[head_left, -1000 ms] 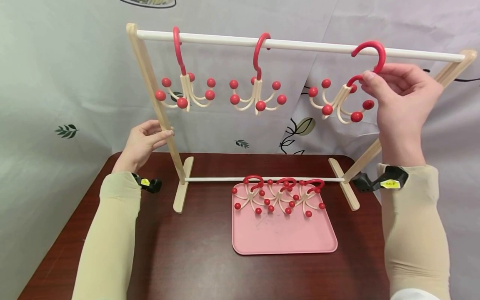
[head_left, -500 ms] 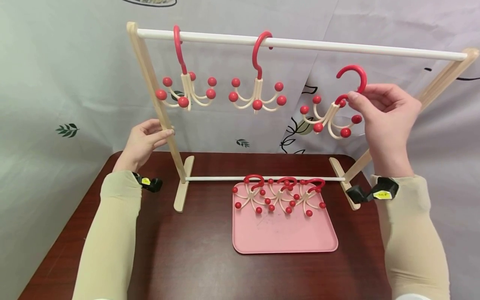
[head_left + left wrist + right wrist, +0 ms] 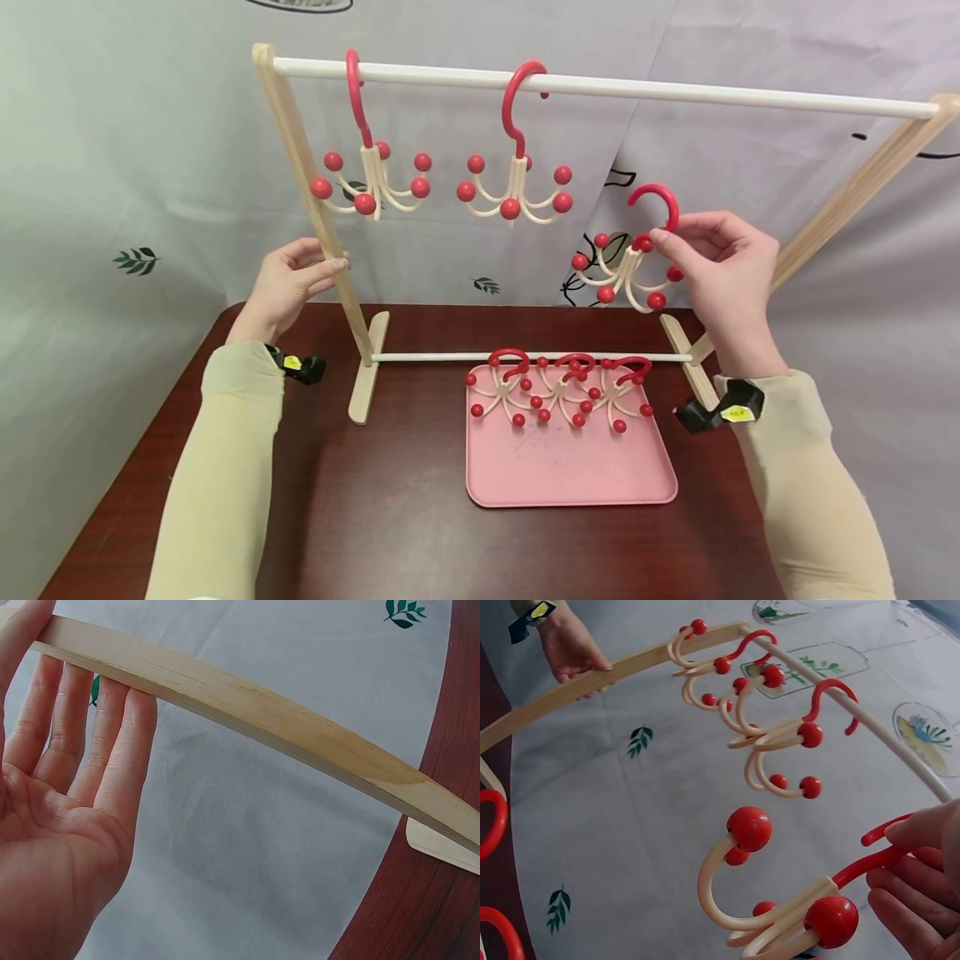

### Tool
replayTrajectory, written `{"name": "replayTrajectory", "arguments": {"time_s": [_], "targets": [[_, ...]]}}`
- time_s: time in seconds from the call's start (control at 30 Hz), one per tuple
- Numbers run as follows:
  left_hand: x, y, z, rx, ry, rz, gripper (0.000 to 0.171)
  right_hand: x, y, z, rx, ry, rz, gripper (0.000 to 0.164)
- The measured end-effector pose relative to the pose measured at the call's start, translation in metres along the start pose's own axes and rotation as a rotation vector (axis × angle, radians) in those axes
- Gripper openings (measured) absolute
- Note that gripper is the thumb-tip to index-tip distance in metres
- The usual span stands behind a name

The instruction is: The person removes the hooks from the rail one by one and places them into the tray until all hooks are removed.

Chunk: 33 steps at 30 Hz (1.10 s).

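Note:
My right hand (image 3: 723, 279) pinches the red hook of a claw-shaped hanger (image 3: 628, 267), cream-armed with red ball tips. It is held tilted below the white top rail (image 3: 712, 94), apart from it. Two like hangers hang by their hooks from that rail, the left hanger (image 3: 372, 171) near the post and the middle hanger (image 3: 517, 179) farther along. At the left, my left hand (image 3: 281, 287) grips the rack's wooden post (image 3: 303, 158) between thumb and fingers; the left wrist view shows the fingertips against the post's edge (image 3: 225, 694).
A pink tray (image 3: 570, 479) lies on the dark red table (image 3: 360, 517), with three more hangers along its back edge, the leftmost hanger (image 3: 502, 389) included. Behind it runs the rack's white lower rail (image 3: 435, 357). A patterned cloth (image 3: 450, 267) hangs behind the rack.
My right hand has carried the hanger down and to the left, away from the top rail where its hook was. My left hand stays on the post.

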State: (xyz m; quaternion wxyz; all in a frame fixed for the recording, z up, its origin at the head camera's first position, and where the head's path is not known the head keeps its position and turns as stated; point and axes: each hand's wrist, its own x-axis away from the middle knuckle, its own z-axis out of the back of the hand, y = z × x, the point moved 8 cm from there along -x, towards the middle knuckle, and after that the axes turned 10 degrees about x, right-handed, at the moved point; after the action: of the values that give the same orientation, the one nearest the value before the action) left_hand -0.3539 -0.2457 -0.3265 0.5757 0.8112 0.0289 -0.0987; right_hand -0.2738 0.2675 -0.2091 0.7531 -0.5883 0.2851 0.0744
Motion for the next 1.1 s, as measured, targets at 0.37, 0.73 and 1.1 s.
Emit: {"name": "replayTrajectory", "arguments": {"time_s": [0.37, 0.73, 1.1], "targets": [[-0.001, 0.0, 0.0, 0.002, 0.003, 0.0, 0.021, 0.019, 0.01, -0.012, 0.02, -0.035, 0.004, 0.027], [0.002, 0.001, -0.002, 0.075, -0.027, 0.003, 0.022, 0.039, 0.019, -0.021, 0.083, -0.094, -0.003, 0.026], [0.002, 0.001, -0.005, 0.098, -0.039, 0.005, 0.021, 0.057, 0.025, -0.031, 0.092, -0.157, 0.005, 0.023]]}}
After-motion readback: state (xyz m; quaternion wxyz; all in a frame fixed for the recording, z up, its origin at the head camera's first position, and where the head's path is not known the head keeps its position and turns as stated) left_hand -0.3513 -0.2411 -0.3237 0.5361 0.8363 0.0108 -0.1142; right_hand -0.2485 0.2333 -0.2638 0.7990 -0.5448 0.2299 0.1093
